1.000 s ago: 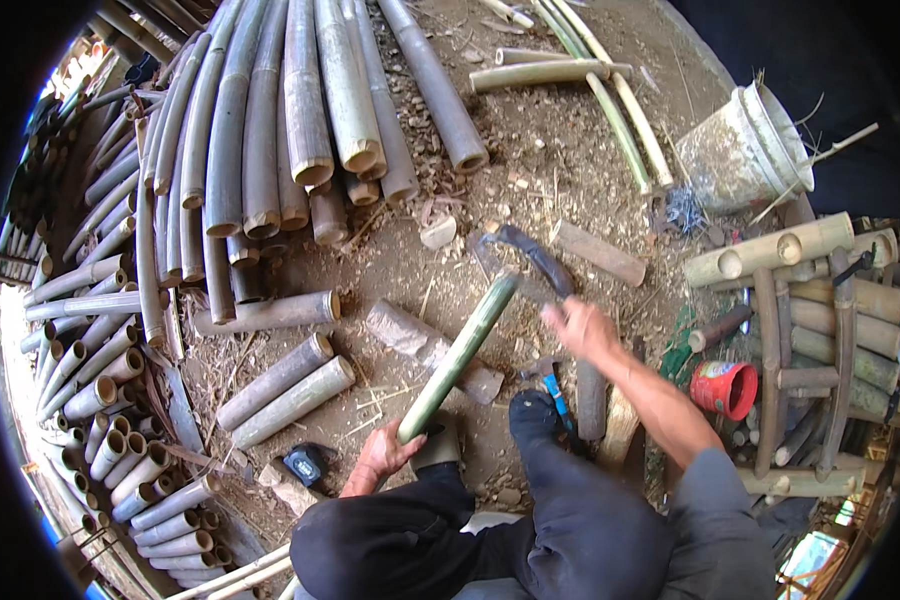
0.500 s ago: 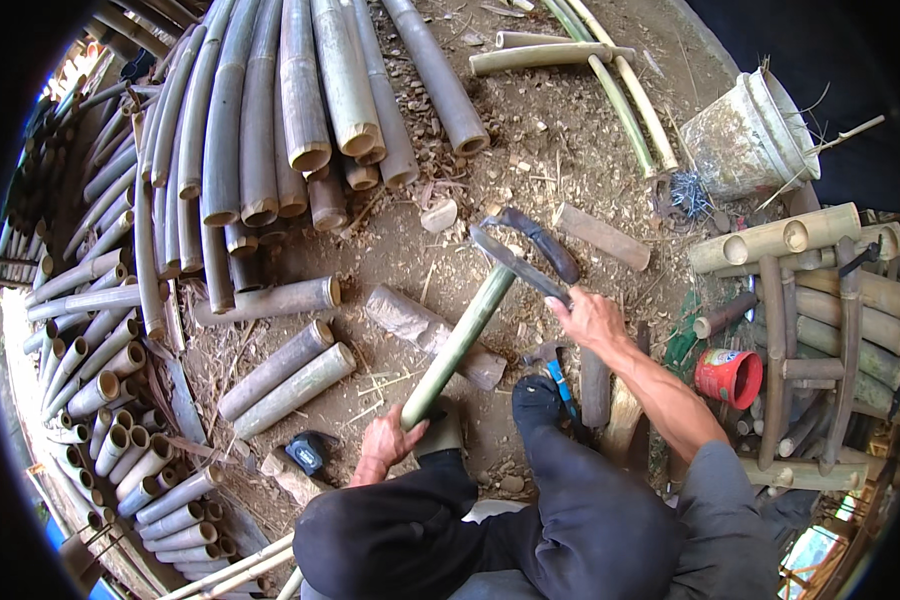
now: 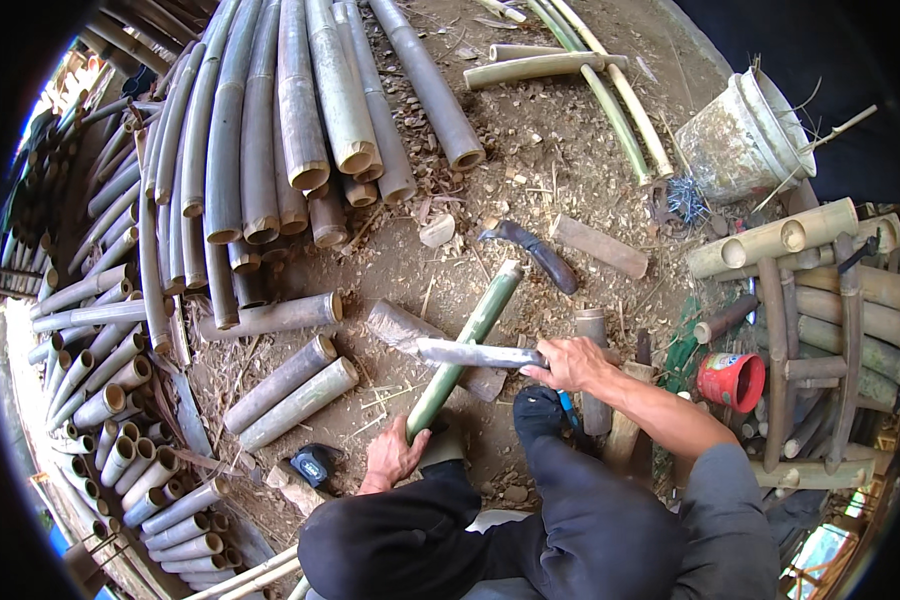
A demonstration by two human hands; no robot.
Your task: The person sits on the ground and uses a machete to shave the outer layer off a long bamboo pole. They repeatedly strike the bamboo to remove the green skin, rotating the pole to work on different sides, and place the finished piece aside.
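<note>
A green bamboo pole [image 3: 475, 335] lies slanted on the dirt ground, its near end by my knees. My left hand [image 3: 392, 457] grips that near end. My right hand [image 3: 570, 362] holds a large knife [image 3: 475, 353] by the handle, the flat grey blade lying across the pole's middle. A short grey bamboo piece [image 3: 410, 335] lies under the pole. My dark-trousered legs and a dark shoe [image 3: 540, 410] sit just below the hands.
Long grey bamboo poles [image 3: 270, 150] are stacked at the upper left, short cut tubes [image 3: 100, 400] along the left. A second curved knife [image 3: 535, 252] lies beyond. A white bucket [image 3: 745, 135], a red cup [image 3: 730, 380] and a bamboo frame [image 3: 820, 300] stand at right. A tape measure [image 3: 315, 465] is nearby.
My right hand has swung the knife down from a raised position onto the middle of the green pole. My left hand keeps its grip on the near end.
</note>
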